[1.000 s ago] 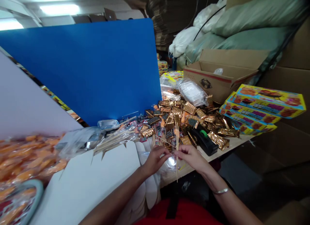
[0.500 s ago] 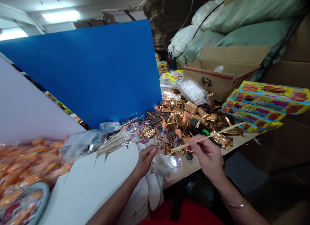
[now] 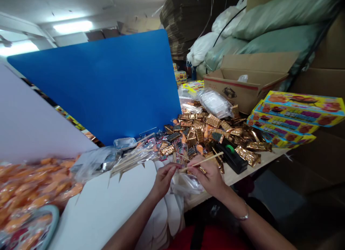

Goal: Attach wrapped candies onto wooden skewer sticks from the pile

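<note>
My right hand (image 3: 208, 174) pinches thin wooden sticks (image 3: 207, 159) that slant up to the right. Close beside it, my left hand (image 3: 165, 176) is closed at the left end of the sticks, its fingertips on something small I cannot make out. Beneath the hands lies a clear plastic bag (image 3: 187, 185). Just beyond them spreads a heap of gold-wrapped packets (image 3: 199, 135) with small orange items and more sticks. A black tape dispenser (image 3: 234, 160) with a green roll stands right of my right hand.
White boards (image 3: 107, 199) lie at the front left beside orange packets (image 3: 40, 181). A blue panel (image 3: 107, 84) rises behind. An open carton (image 3: 242, 84) and colourful boxes (image 3: 299, 110) are at the right. Bundled sticks (image 3: 134, 158) lie left of the heap.
My right hand has moved left and closer to my left hand, bringing the sticks with it. The tape dispenser is now uncovered.
</note>
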`<state>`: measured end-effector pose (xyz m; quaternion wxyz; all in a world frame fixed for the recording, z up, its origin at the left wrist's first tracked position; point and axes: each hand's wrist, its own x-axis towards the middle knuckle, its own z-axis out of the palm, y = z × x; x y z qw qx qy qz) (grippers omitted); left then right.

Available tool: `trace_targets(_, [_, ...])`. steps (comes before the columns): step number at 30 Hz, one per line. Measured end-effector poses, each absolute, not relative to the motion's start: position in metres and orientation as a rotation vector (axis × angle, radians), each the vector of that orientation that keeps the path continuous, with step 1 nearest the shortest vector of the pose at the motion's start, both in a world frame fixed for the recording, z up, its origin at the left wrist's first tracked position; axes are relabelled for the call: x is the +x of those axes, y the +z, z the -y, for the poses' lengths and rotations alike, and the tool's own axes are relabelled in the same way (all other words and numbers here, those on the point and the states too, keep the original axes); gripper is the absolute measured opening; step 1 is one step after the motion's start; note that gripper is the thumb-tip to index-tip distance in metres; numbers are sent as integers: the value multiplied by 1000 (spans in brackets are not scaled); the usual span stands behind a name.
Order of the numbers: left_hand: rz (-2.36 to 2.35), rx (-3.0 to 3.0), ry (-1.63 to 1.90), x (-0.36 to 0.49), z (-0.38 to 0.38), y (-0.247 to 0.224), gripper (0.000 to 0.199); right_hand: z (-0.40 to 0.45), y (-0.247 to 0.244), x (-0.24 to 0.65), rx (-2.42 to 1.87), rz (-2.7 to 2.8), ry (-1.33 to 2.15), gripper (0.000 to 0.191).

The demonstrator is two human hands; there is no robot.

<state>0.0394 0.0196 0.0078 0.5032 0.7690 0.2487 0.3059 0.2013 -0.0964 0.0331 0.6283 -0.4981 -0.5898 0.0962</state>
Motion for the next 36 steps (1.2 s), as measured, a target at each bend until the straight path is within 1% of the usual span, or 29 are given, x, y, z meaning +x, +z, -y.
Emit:
trace_targets(7, [-508, 1781, 700, 44, -18, 4, 23, 88, 20, 194, -1171, 1147, 195, 11])
trace_targets(12, [-548, 1750, 758, 46, -18, 8, 23, 83, 14, 187, -1185, 1152, 378, 10])
trace_targets(13, [-549, 1744, 756, 46, -18, 8, 24, 84, 15, 187, -1205, 1144, 416, 15])
trace_targets(15, [-561, 1729, 762, 46, -16, 9, 24, 86, 20, 188, -1220, 1062, 459, 35])
trace_targets(16, [-570, 1723, 763, 46, -15, 9, 23, 87, 23, 189, -1214, 1014, 449, 41])
trace_targets(17, [-577, 1719, 761, 46, -15, 9, 23, 88, 26, 189, -1202, 986, 420, 38])
trace_targets(19, [-578, 1716, 756, 47, -13, 9, 23, 86, 29, 185, -1192, 1016, 336, 22])
trace_targets(23, [-552, 1695, 739, 49, -12, 11, 26, 71, 22, 171, -1284, 1163, 202, 26])
trace_targets(26, [-542, 1661, 782, 46, -14, 14, 25, 63, 16, 167, -1315, 1176, 202, 39])
trace_targets(28, [-532, 1649, 867, 43, -16, 18, 22, 62, 15, 170, -1282, 1207, 319, 50])
trace_targets(31, [-559, 1651, 966, 38, -19, 22, 19, 63, 13, 174, -1233, 1237, 525, 75])
trace_targets(32, [-563, 1655, 967, 36, -21, 22, 19, 62, 12, 174, -1214, 1242, 602, 79])
trace_targets(33, [-558, 1662, 954, 35, -22, 22, 20, 59, 10, 174, -1195, 1256, 675, 73])
trace_targets(34, [-549, 1674, 936, 33, -24, 21, 20, 56, 8, 172, -1179, 1280, 730, 57])
trace_targets(35, [-544, 1688, 913, 30, -26, 19, 21, 53, 5, 171, -1169, 1307, 759, 37])
trace_targets(36, [-545, 1707, 886, 26, -27, 16, 26, 49, 3, 171, -1170, 1320, 759, 21])
